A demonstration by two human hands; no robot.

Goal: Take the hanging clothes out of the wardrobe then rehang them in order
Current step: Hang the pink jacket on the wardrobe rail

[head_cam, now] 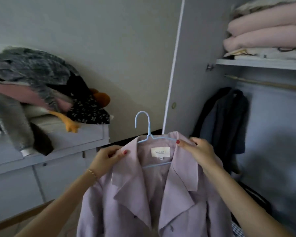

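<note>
A lilac coat (154, 194) fills the lower centre of the frame, draped on a blue hanger (148, 132) whose hook stands up above the collar. The left hand (108, 159) pinches the coat's shoulder at centre left, thumb on top and fingers curled beneath the cloth. The right hand (199, 151) grips the other shoulder at centre right, fingers folded over the fabric. At right stands the open wardrobe (272, 134); a dark coat (225, 124) hangs under its rail (263, 83), and pink bedding (266, 31) lies folded on the shelf (260, 64) at upper right. At left, a clothes pile (36, 86) sits on a grey cabinet (61, 151).
</note>
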